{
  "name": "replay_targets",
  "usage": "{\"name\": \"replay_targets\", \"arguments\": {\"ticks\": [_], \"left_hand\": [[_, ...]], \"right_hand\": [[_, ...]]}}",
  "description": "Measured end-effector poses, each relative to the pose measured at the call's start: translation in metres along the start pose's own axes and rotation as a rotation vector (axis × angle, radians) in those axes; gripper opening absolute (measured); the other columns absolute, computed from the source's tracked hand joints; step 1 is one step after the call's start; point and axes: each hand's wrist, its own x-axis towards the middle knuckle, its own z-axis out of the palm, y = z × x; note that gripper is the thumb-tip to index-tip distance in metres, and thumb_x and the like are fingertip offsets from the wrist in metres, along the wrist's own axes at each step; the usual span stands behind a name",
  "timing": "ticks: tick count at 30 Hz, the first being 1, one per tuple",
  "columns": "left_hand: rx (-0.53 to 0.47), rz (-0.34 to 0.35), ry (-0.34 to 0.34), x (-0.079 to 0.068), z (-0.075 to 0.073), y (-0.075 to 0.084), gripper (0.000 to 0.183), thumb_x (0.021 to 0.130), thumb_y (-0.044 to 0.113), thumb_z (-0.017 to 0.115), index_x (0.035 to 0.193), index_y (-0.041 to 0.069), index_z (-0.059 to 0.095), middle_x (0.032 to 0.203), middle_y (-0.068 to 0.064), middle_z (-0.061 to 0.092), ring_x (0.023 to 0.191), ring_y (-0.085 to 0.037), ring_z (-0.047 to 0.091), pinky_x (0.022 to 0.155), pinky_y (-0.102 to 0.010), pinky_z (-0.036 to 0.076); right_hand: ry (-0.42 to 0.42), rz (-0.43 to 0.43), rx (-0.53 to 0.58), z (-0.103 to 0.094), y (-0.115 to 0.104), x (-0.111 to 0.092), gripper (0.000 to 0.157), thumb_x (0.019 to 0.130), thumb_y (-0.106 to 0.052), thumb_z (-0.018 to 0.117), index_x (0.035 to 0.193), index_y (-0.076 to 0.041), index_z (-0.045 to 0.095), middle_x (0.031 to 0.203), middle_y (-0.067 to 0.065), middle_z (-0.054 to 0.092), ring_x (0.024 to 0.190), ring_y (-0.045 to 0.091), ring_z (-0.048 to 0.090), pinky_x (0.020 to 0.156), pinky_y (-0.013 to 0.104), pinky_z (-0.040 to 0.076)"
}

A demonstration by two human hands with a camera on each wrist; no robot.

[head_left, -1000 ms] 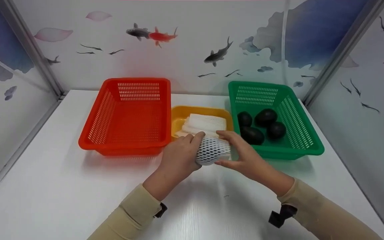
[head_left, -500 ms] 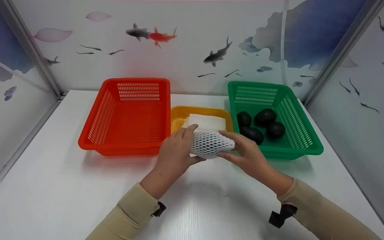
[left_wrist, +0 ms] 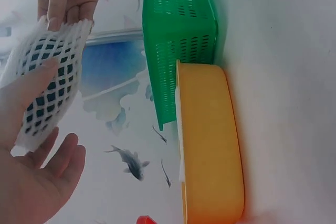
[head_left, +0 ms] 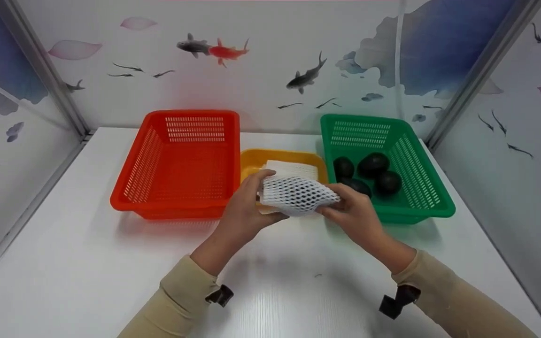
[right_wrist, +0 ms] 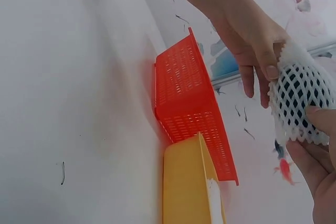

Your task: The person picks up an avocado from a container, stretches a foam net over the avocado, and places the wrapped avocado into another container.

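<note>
Pinching one end with my right hand and gripping the other with my left hand, I hold the white foam net in the air near the yellow tray, probably so it sits snug round the dark fruit inside. I read no writing.

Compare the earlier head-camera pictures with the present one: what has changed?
The white foam net has moved forward, its right end now tapering. The left hand has shifted left, the right hand right; both hold the white foam net. The red basket, yellow tray and green basket stayed put.
</note>
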Motion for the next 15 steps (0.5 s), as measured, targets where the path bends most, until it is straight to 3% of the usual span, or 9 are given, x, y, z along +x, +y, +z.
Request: {"name": "replay_targets", "arguments": {"ticks": [5,9,12,15], "left_hand": [[-0.150,0.042,0.020,-0.0005,0.0006,-0.0004,0.085,0.074,0.016,0.086,0.144,0.019,0.038,0.135,-0.001,0.048,0.118,-0.017,0.050,0.088,-0.029,0.052],[-0.270,0.050,0.015,0.0006,0.0016,0.0010,0.074,0.076,0.016,0.085,0.138,0.012,0.046,0.127,0.000,0.051,0.113,-0.018,0.055,0.090,-0.034,0.052],[-0.346,0.005,0.003,0.0015,0.0012,0.0031,0.064,0.076,0.016,0.085,0.132,0.012,0.054,0.122,-0.002,0.051,0.112,-0.020,0.055,0.092,-0.037,0.051],[-0.409,-0.093,-0.035,0.0023,0.0008,0.0053,0.066,0.075,0.019,0.086,0.132,0.019,0.053,0.125,-0.002,0.050,0.113,-0.021,0.056,0.088,-0.036,0.053]], "right_hand": [[0.004,0.105,0.017,0.0016,0.0022,0.0012,0.035,0.082,0.006,0.073,0.115,0.003,0.063,0.112,0.012,0.067,0.095,0.021,0.067,0.079,0.029,0.056],[0.003,0.152,0.006,0.0047,0.0040,0.0008,0.034,0.082,0.003,0.074,0.115,0.003,0.064,0.111,0.013,0.067,0.091,0.021,0.067,0.076,0.028,0.056],[-0.015,0.162,0.016,0.0069,0.0048,0.0003,0.032,0.084,0.001,0.074,0.115,0.002,0.065,0.109,0.013,0.068,0.090,0.022,0.067,0.076,0.029,0.057],[-0.046,0.154,0.027,0.0086,0.0048,-0.0003,0.033,0.085,-0.003,0.073,0.117,0.001,0.066,0.111,0.012,0.069,0.094,0.023,0.067,0.079,0.030,0.056]]}}
